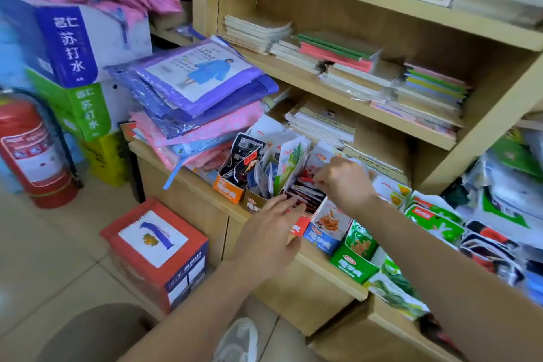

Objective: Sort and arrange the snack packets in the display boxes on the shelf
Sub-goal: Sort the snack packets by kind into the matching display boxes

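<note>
1. Centrally, glossy red foil snack packets [305, 195] stand packed upright in a red cardboard display box [297, 229] on the pale wooden shelf ledge [323, 270].
2. Grip: the right hand [345, 185] pinches their top edges; the left hand [269, 233], fingers straight, rests at the box front.
3. Handling, as judged: light, soft, slippery; best taken by the sealed top edge.
4. Obstructions: tall white-and-green packets [291, 161] lean in from the left; a blue cardboard box [321, 233] crowds the right; purple plastic-wrapped raincoat packs [199, 82] lie farther left.

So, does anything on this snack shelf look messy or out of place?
Yes. Right of the green display box, loose snack packets lie in a jumbled heap instead of standing in boxes. In the brown box, packets lean and splay at different angles. The stack of raincoat packs slumps toward the orange box.
</note>
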The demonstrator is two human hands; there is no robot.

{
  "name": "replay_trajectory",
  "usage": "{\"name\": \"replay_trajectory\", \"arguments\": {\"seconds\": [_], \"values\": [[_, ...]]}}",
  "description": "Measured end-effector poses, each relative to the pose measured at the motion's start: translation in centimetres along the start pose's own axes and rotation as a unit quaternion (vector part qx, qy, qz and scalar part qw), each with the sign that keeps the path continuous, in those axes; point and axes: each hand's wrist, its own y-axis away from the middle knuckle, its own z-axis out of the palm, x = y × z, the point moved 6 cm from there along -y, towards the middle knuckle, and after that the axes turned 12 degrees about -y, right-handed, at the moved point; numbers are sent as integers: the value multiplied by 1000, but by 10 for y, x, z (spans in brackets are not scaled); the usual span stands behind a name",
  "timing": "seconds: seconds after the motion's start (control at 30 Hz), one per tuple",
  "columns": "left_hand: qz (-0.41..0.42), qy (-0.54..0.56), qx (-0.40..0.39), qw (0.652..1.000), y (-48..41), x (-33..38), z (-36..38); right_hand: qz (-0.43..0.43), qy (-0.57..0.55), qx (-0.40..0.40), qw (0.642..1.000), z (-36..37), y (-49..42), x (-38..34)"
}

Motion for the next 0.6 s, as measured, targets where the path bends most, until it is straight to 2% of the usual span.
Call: {"name": "replay_trajectory", "arguments": {"seconds": [0.07, 0.17, 0.27, 0.33, 0.43, 0.53, 0.6], "values": [[-10, 16, 12, 1000, 0, 1, -7, 15, -22, -4, 1000, 6, 2, -3], [-67, 75, 71, 992, 1, -4, -19, 11, -111, 50, 992, -6, 20, -9], [-181, 146, 197, 952, 6, -26, -28, 1, -179, 120, 977, -19, 47, -18], [-258, 177, 236, 920, 10, -44, -28, 6, -220, 127, 967, -16, 63, -24], [-335, 213, 219, 891, 10, -68, -20, 2, -255, 76, 964, -2, 80, -38], [-351, 206, 168, 898, -1, -76, -14, -13, -172, 4, 985, 17, 88, -50], [-352, 198, 143, 904, -11, -72, -20, -8, -155, -5, 988, 25, 91, -53]]}}
